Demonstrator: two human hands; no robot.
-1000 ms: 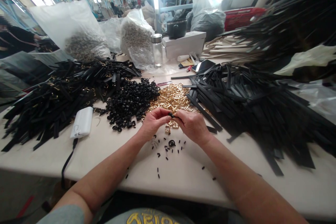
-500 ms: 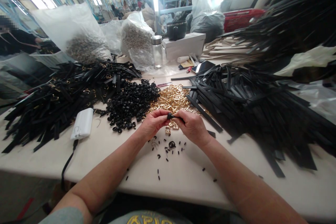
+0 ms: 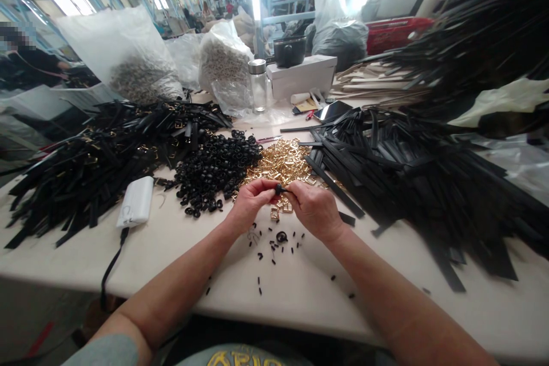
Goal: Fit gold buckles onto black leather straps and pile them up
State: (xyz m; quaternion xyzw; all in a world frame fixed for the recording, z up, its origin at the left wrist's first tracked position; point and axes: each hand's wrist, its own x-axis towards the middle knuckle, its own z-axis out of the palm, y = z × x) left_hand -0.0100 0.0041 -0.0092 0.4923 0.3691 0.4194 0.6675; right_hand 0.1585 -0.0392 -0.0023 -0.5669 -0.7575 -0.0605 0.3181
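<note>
My left hand (image 3: pixel 252 201) and my right hand (image 3: pixel 316 206) meet in front of the heap of gold buckles (image 3: pixel 285 159). Between their fingertips is a small black piece (image 3: pixel 279 189), pinched from both sides; the fingers cover most of it, so I cannot tell its exact kind. A pile of small black loops (image 3: pixel 210 174) lies beyond my left hand. To the right of my right hand spreads a heap of flat black straps (image 3: pixel 394 166). Just below the hands, a single black ring (image 3: pixel 281 237) rests on the table among several tiny black bits (image 3: pixel 260 255).
At the left lie black straps with gold buckles (image 3: pixel 86 171) and a white power bank (image 3: pixel 135 201) with a cable. Toward the back stand a glass bottle (image 3: pixel 258 88), a white box (image 3: pixel 302 77) with a black pot (image 3: pixel 289 51), a phone (image 3: pixel 332 110) and filled plastic bags (image 3: pixel 223 57).
Both hands stay in nearly the same spot, still pinching the black piece. It has shifted slightly between the fingertips, and less of it shows than half a second ago.
</note>
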